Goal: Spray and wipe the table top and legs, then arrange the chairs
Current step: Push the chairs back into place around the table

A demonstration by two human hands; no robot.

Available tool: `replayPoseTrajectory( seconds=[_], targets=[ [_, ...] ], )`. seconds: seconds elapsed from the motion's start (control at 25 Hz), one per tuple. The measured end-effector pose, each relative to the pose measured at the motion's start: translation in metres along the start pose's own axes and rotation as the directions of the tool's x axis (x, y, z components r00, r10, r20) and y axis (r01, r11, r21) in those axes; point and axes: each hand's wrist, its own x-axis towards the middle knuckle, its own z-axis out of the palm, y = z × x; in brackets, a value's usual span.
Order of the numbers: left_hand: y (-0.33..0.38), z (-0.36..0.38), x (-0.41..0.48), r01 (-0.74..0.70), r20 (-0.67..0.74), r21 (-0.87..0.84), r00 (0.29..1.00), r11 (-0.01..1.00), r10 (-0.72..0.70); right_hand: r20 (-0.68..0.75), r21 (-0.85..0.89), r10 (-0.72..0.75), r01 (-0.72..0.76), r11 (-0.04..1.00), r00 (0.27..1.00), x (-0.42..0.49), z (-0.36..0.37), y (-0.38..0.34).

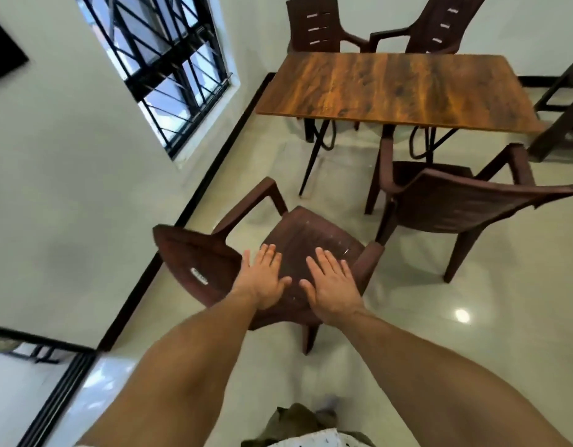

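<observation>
- Both hands are spread flat with straight fingers and hold nothing. The left hand point(262, 280) and right hand point(331, 285) lie side by side, thumbs nearly meeting, over the seat of the near chair point(311, 233).
- I cannot tell whether the palms press on the seat or hover just above it.
- Neither hand grips the chair. Its backrest point(188, 262) stands to the left of the left hand, and one armrest point(370, 256) is just beside the right hand's fingers.
- This chair sits askew, with its back toward the wall on the left. Its open front points away and to the right, roughly at the table's near left leg point(314, 156).
- The table point(398, 88) lies ahead and to the right of the hands, apart from this chair, with its long axis running left to right.
- A second chair point(465, 204) stands at the near long side, partly under the table's edge, and two more chairs point(311, 24) sit at the far side.
- The top looks bare, so the work is likely at the chair-arranging stage. The coming move probably needs a real hold on the backrest or armrests, then a turn and push forward-right. The left hand is nearer the backrest and the right hand nearer the armrest.
</observation>
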Motion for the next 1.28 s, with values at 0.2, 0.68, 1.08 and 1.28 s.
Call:
replayPoseTrajectory(
  seconds=[0.2,0.68,1.08,1.28],
  targets=[
    [-0.075,0.03,-0.082,0.173,0.024,-0.12,0.985,0.978,-0.171,0.111,-0.056,-0.112,0.118,0.991,0.988,-0.021,0.042,-0.093],
    [-0.189,0.022,-0.061,-0.027,0.031,-0.059,0.999,0.998,0.028,0.034,-0.049,0.116,-0.114,0.992,0.993,0.022,0.074,-0.21],
    [-0.219,-0.002,0.017,-0.215,0.071,0.124,0.976,0.969,0.208,0.032,-0.262,-0.043,0.05,0.964,0.999,0.066,0.047,-0.193],
    [-0.193,-0.014,0.047,-0.189,0.008,0.04,0.982,0.981,0.188,0.076,-0.275,-0.169,0.183,0.944,0.983,0.098,0.019,-0.129]
  ],
)
